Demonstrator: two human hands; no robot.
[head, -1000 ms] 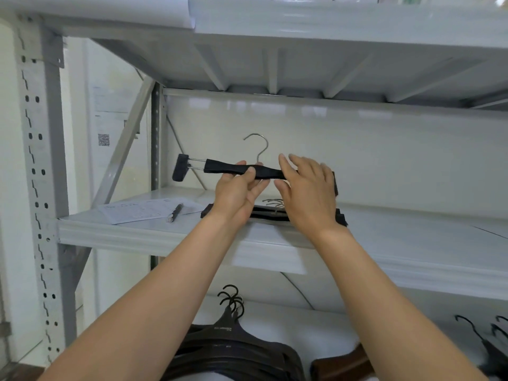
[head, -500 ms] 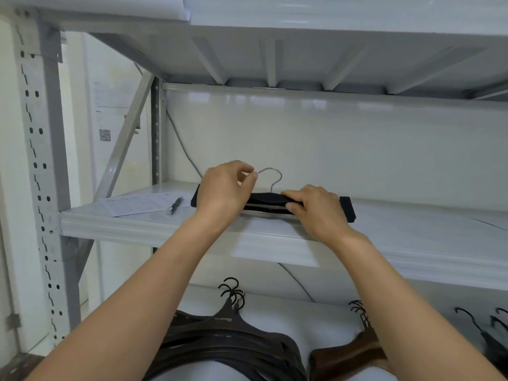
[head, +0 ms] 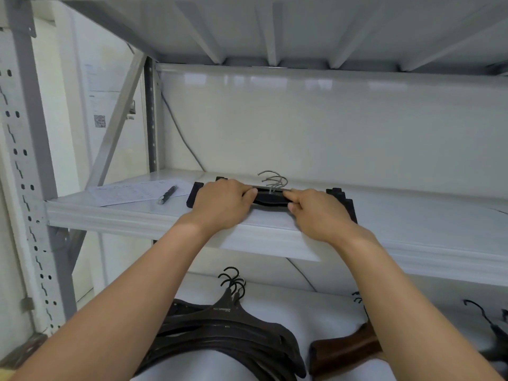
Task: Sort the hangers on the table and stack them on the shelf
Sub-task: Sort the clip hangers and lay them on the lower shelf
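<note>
A stack of black clip hangers (head: 270, 198) with silver hooks lies flat on the white shelf (head: 154, 218). My left hand (head: 222, 204) grips the left part of the stack, fingers over the top. My right hand (head: 319, 213) pinches the stack's right part, thumb below and fingers above. Black clips stick out at both ends of the stack.
A printed sheet (head: 134, 191) with a pen (head: 168, 194) lies on the shelf's left. On the level below are a pile of dark hangers (head: 225, 323), brown wooden hangers (head: 346, 350) and more black hangers (head: 494, 336) at right. A grey upright (head: 30, 166) stands left.
The clip hanger that both hands held up above the shelf has come down onto the stack. Both hands now hold the stack on the shelf.
</note>
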